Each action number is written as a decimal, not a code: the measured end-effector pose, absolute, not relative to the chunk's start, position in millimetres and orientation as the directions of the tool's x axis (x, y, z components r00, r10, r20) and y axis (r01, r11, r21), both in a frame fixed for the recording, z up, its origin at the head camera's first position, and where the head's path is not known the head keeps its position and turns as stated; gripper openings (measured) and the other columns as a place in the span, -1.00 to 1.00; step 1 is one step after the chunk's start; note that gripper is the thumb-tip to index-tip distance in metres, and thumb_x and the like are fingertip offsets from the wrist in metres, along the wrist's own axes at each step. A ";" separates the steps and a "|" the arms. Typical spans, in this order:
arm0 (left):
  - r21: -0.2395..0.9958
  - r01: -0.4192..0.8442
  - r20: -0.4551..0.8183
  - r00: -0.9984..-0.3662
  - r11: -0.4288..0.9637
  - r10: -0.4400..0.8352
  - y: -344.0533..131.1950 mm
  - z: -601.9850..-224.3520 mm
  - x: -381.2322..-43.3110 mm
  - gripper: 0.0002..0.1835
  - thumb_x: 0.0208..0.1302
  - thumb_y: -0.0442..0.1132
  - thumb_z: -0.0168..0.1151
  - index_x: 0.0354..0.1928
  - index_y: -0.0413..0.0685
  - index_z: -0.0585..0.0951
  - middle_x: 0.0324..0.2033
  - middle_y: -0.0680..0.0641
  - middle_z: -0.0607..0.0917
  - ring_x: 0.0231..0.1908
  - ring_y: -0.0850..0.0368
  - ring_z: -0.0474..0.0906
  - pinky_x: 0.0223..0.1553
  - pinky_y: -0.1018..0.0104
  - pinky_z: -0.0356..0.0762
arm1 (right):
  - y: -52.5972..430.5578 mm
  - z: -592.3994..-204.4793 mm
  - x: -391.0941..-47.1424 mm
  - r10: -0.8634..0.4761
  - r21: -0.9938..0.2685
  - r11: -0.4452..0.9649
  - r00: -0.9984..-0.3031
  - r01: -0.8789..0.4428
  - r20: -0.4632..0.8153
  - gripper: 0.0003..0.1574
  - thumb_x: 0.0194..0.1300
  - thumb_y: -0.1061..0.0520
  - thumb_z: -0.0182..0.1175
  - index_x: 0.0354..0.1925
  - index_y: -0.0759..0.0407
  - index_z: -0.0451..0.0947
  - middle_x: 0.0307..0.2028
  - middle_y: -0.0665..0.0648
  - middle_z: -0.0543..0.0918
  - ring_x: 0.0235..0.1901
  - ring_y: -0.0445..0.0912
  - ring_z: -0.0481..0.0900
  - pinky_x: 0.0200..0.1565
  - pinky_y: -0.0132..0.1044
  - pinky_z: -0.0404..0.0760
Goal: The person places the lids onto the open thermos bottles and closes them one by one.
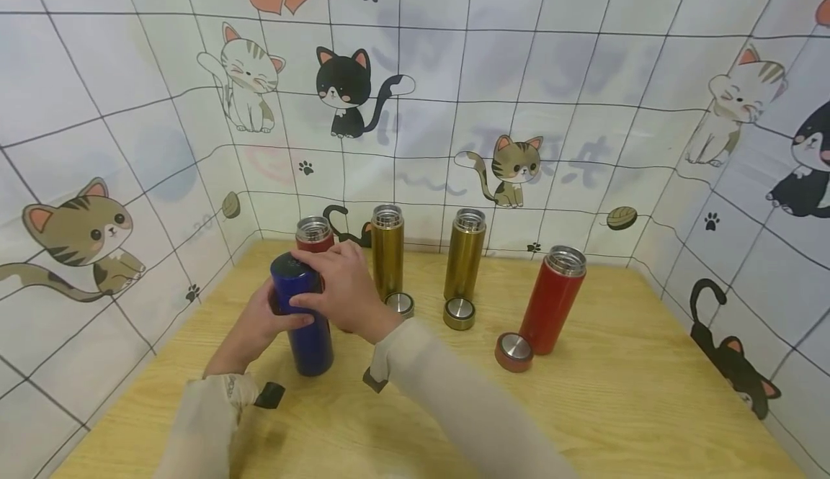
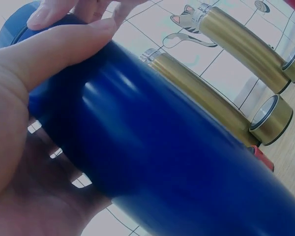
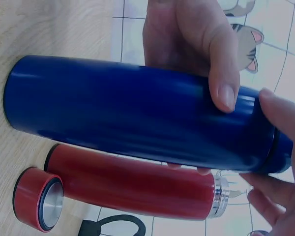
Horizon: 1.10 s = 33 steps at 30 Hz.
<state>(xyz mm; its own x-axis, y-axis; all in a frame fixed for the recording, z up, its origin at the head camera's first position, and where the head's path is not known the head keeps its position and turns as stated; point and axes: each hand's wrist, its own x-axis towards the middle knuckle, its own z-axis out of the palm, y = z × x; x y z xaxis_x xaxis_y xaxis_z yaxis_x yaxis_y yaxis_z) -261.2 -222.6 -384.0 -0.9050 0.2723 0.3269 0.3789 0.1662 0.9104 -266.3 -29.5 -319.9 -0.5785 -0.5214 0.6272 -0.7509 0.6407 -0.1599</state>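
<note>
A blue thermos bottle (image 1: pixel 313 346) stands at the left of the table, its cap (image 1: pixel 289 264) on top. My left hand (image 1: pixel 253 326) grips the upper body from the left, its thumb across the near side. My right hand (image 1: pixel 346 288) holds the bottle's top, fingers at the cap and thumb on the near side below it. In the right wrist view, the right fingertips (image 3: pixel 273 101) lie close to the seam under the cap. Right behind stands an uncapped red bottle (image 1: pixel 314 237), partly hidden by the blue one and my right hand.
Two uncapped gold bottles (image 1: pixel 387 256) stand in the middle, a gold lid (image 1: pixel 460 313) in front of each. Further right is another uncapped red bottle (image 1: pixel 552 306) with its red lid (image 1: pixel 514 355) beside it. A tiled, cat-printed backdrop (image 1: pixel 428 104) surrounds the table (image 1: pixel 609 400).
</note>
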 end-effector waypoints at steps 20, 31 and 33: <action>0.919 0.363 0.308 -0.904 0.151 0.296 -222.6 -386.9 -261.8 -0.12 0.07 -0.38 0.42 0.41 -0.13 0.19 0.19 -0.22 0.47 0.09 -0.02 0.49 0.08 0.12 0.46 | -27.3 -320.3 -279.1 -0.595 -0.453 0.423 -0.618 -0.785 0.515 -0.09 0.08 -0.08 0.48 0.35 0.01 0.35 0.24 -0.02 0.48 0.18 -0.12 0.36 0.20 -0.27 0.32; 0.922 0.370 0.312 -0.885 0.115 0.345 -224.8 -388.2 -260.4 -0.16 0.11 -0.37 0.40 0.41 -0.07 0.21 0.19 -0.18 0.48 0.10 -0.06 0.50 0.07 0.13 0.48 | -28.1 -316.7 -286.9 -0.678 -0.609 0.314 -0.621 -0.729 0.394 -0.08 0.11 0.01 0.47 0.39 -0.01 0.33 0.20 -0.01 0.49 0.13 -0.14 0.34 0.09 -0.34 0.43; 0.921 0.370 0.314 -0.890 0.123 0.330 -225.0 -388.1 -260.1 -0.16 0.10 -0.36 0.41 0.40 -0.07 0.21 0.18 -0.19 0.49 0.10 -0.06 0.50 0.07 0.13 0.48 | -29.8 -316.9 -284.2 -0.651 -0.585 0.346 -0.637 -0.733 0.413 -0.09 0.09 -0.03 0.48 0.38 -0.06 0.36 0.19 -0.05 0.51 0.12 -0.11 0.29 0.08 -0.32 0.42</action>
